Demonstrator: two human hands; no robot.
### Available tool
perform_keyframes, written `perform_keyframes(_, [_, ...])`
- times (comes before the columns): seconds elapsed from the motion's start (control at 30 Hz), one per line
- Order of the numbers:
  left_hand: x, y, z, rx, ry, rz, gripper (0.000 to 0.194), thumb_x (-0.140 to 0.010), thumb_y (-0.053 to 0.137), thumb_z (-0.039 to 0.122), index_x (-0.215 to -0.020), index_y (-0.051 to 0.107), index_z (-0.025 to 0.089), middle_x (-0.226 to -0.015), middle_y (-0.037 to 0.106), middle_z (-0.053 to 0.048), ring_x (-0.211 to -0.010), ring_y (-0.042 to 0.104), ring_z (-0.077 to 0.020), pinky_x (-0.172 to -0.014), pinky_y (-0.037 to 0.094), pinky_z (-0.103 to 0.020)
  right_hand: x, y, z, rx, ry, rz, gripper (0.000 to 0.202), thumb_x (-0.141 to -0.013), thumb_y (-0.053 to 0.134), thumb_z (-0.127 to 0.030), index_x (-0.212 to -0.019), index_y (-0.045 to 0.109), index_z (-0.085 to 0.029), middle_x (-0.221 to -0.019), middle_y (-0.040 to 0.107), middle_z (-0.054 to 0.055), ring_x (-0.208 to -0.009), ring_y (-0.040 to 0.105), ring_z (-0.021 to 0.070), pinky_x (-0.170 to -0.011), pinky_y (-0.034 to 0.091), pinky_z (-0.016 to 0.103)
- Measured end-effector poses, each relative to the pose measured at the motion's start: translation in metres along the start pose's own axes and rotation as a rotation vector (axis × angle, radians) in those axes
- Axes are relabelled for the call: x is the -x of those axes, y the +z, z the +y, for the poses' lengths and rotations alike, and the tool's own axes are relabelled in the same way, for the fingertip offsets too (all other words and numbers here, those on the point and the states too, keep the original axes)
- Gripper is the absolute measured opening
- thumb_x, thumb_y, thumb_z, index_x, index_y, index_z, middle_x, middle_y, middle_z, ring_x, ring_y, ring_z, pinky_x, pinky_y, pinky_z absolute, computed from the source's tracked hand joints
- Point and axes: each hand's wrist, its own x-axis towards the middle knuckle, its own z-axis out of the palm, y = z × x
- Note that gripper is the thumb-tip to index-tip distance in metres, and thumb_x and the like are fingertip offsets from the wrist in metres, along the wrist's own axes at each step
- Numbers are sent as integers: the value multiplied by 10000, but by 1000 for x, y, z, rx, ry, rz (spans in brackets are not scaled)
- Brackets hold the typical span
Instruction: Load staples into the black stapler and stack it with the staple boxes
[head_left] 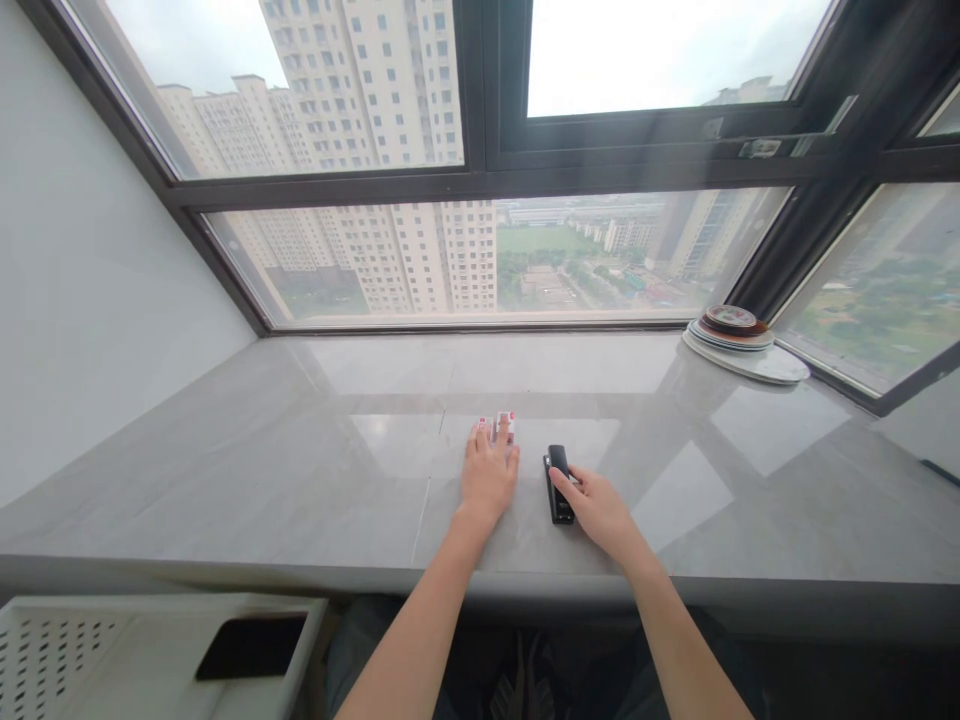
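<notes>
My left hand (pixel 487 478) rests on the grey stone counter, its fingers stretched forward and a little apart. Under and beside its fingertips lie two small red-and-white packets, a right one (pixel 510 421) and a left one (pixel 484 423); the fingers partly cover both, and their contents cannot be made out. A black stapler (pixel 557 490) lies lengthwise on the counter to the right of that hand. My right hand (pixel 596 502) grips it from the right side, thumb on top and the other fingers along its edge.
A stack of plates or lids (pixel 742 362) stands at the far right by the window frame (pixel 480 188). Below the counter's front edge (pixel 225 575), at left, is a white perforated tray (pixel 161 650) with a dark flat object (pixel 251 648) on it.
</notes>
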Motion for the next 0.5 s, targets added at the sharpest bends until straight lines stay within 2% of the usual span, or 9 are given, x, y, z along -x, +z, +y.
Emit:
perform_keyframes(0.13, [-3,2,14,4,32,28,471,-1054,360,328,-1511,444,251,-1389,494,-174,-1391,412,-335,-1147,351,-568,-1,5,6,-110,17,-10,543,-971,427,-588,-1261,647,-185,-618,584,-2,-548,548,175,-526,406,260])
perform_keyframes(0.27, [19,-13,12,23,47,-9,425,-1055,365,275,-1466,469,247,-1367,496,-170,-1389,418,-320,-1126,378,-562,-7,20,1,-215,29,-80,562,-983,396,-611,-1307,581,-191,-616,542,-34,-461,486,138,-457,387,244])
perform_keyframes(0.4, [50,-34,4,-3,-1,-49,414,-1057,371,254,-1460,459,290,-1422,466,-143,-1425,392,-295,-1128,398,-534,-13,51,-17,-282,-54,-167,538,-1005,396,-586,-1372,537,-219,-616,506,-54,-451,480,124,-448,392,230])
perform_keyframes(0.5, [63,-52,-15,-54,-36,-38,412,-1058,368,242,-1456,461,298,-1421,470,-131,-1415,411,-286,-1125,416,-519,-18,81,-35,-303,-99,-219,514,-1030,373,-553,-1415,510,-242,-635,513,-52,-452,488,124,-467,408,236])
